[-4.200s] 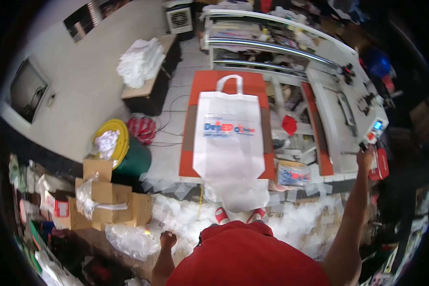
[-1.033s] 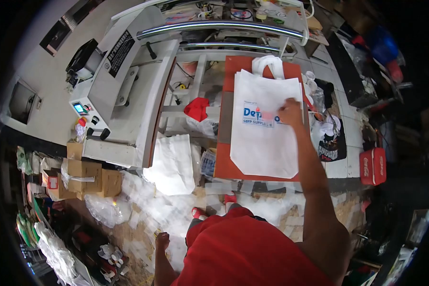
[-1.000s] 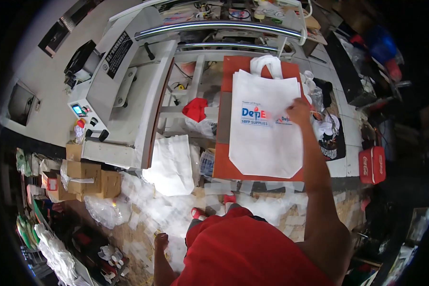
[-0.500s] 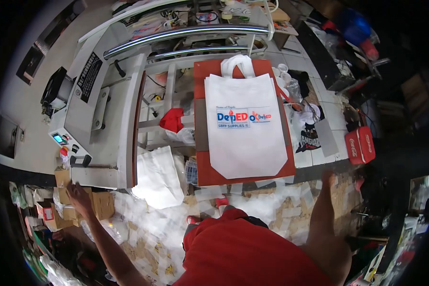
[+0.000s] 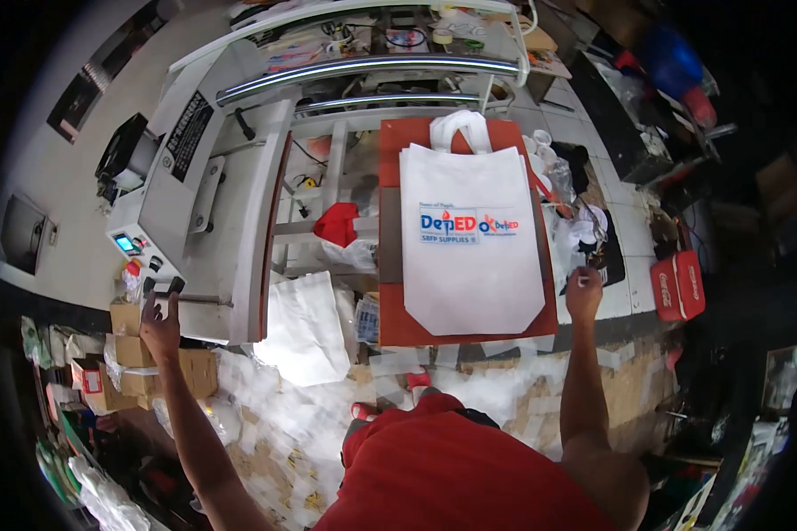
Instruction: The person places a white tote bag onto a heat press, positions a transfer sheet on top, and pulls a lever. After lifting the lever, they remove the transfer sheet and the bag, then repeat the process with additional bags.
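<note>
At the left, my left hand (image 5: 160, 332) is raised to the black handle (image 5: 163, 288) on the front of a heat press (image 5: 230, 212). Its fingers are apart and overlap the handle; a firm grip cannot be made out. My right hand (image 5: 584, 299) is held up just right of the red-brown board (image 5: 392, 314), fingers curled together; anything inside is hidden. On that board lies flat a white tote bag (image 5: 474, 283), loop handles pointing away from me, with a blue and red "DepED" print (image 5: 469, 226) across it.
Another white bag (image 5: 305, 332) hangs below the press frame, near a red cloth (image 5: 336, 225). A red Coca-Cola box (image 5: 679, 286) stands on the right. Cardboard boxes (image 5: 195, 372) are piled at left. Pale sheets litter the floor (image 5: 283, 434).
My left hand has risen to the press handle. My right hand has moved up beside the board, its fingers curling. A grey sheet right of the board no longer shows. The view has shifted slightly.
</note>
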Motion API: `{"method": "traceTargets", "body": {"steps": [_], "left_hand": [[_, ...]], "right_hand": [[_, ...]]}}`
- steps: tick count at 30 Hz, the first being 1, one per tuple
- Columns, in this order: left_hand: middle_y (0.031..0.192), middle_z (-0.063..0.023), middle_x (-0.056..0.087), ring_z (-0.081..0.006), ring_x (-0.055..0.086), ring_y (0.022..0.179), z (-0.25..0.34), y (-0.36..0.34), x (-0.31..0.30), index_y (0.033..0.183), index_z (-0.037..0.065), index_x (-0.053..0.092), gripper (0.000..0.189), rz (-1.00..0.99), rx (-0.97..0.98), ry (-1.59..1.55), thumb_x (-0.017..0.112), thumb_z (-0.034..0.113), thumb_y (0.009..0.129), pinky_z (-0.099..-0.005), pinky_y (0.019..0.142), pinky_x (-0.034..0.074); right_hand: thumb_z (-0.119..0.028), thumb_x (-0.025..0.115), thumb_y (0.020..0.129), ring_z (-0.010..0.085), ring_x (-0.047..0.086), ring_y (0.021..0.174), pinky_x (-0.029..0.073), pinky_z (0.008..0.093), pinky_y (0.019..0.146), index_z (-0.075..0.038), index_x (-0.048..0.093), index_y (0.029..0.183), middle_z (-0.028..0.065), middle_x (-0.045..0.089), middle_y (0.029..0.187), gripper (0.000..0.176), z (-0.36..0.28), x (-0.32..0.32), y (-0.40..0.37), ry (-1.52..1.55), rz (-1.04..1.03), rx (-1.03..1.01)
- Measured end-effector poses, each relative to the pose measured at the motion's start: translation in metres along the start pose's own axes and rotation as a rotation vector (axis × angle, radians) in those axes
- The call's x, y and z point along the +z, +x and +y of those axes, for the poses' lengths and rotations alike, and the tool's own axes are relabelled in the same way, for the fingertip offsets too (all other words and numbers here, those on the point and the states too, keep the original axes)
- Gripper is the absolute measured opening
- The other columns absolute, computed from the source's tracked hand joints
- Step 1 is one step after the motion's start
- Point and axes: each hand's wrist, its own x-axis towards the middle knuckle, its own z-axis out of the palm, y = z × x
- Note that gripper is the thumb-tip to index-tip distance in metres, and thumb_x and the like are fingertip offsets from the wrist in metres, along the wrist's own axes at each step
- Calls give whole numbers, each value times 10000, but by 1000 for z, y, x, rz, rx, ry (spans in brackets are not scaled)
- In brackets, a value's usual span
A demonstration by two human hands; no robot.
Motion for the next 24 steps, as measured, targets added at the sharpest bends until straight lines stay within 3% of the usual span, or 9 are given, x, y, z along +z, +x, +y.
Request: {"method": "traceTargets", "body": {"steps": [4, 7, 10, 11, 12, 14, 15, 16, 24], "left_hand": [[1041, -237, 673, -329, 670, 858, -10, 8, 3, 1161, -40, 634, 497, -79, -24, 119, 707, 339, 848, -398, 770, 528], [1034, -242, 672, -371, 662, 888, -25, 2, 25, 1234, -36, 581, 519, 6, 32, 74, 659, 338, 882, -422, 800, 524], [1086, -246, 656, -413, 644, 909, 4, -16, 9, 1286, 43, 561, 531, 70, -38, 36, 650, 376, 882, -437, 800, 520], [1116, -236, 642, -428, 625, 953, 35, -23, -10, 1300, 95, 555, 515, -117, -326, 1, 672, 333, 858, -463, 828, 505], [1131, -210, 627, -418, 590, 1032, 27, -45, -7, 1314, 120, 538, 520, -160, -370, -43, 681, 232, 826, -467, 892, 473], [1125, -173, 607, -382, 520, 1137, 63, -97, -13, 1272, 129, 556, 592, 57, -150, -258, 677, 13, 705, -415, 988, 407], [1135, -175, 607, -369, 514, 1160, 72, -129, 0, 1257, 118, 561, 625, 12, -285, -319, 676, -33, 662, -406, 1006, 392], [1179, -181, 597, -359, 515, 1171, 74, -165, 8, 1248, 98, 558, 605, -137, -183, -397, 670, -27, 667, -401, 1014, 394], [1092, -190, 643, -297, 659, 942, 152, -286, 66, 1147, -4, 592, 387, -491, -350, -763, 642, 214, 831, -377, 836, 533]], "right_hand": [[-161, 683, 807, 363, 605, 831, 487, 456, 740, 14, 618, 953, 183, 630, 905, 237, -83, 20, 12, -7, 4, -197], [-321, 710, 796, 394, 615, 939, 484, 422, 836, 66, 608, 1077, 253, 639, 975, 489, -93, 37, 13, -136, -347, 192], [-318, 699, 803, 409, 629, 932, 496, 427, 832, 91, 591, 1117, 263, 652, 992, 526, -95, 47, 7, -256, -397, 115], [-380, 711, 785, 470, 598, 951, 481, 513, 853, 88, 570, 1128, 305, 617, 1048, 597, -42, 76, 9, -22, -439, 83], [-292, 680, 817, 399, 652, 955, 504, 430, 849, 45, 578, 1208, 287, 648, 1072, 526, -10, 97, 10, -28, -294, -148], [-216, 638, 847, 323, 664, 934, 522, 412, 819, 24, 568, 1245, 222, 667, 1095, 470, -59, 65, 13, 253, -590, 138], [-201, 623, 865, 345, 658, 944, 540, 424, 786, 8, 495, 1331, 206, 662, 1103, 527, 5, 104, 18, 104, -604, 59], [-219, 611, 898, 323, 667, 837, 557, 392, 664, -3, 500, 1279, 172, 662, 1002, 452, 3, 107, 16, 393, -636, 142], [-221, 602, 905, 293, 647, 800, 540, 372, 653, -2, 514, 1204, 157, 654, 952, 381, -168, 17, -24, 161, -490, -116]]}}
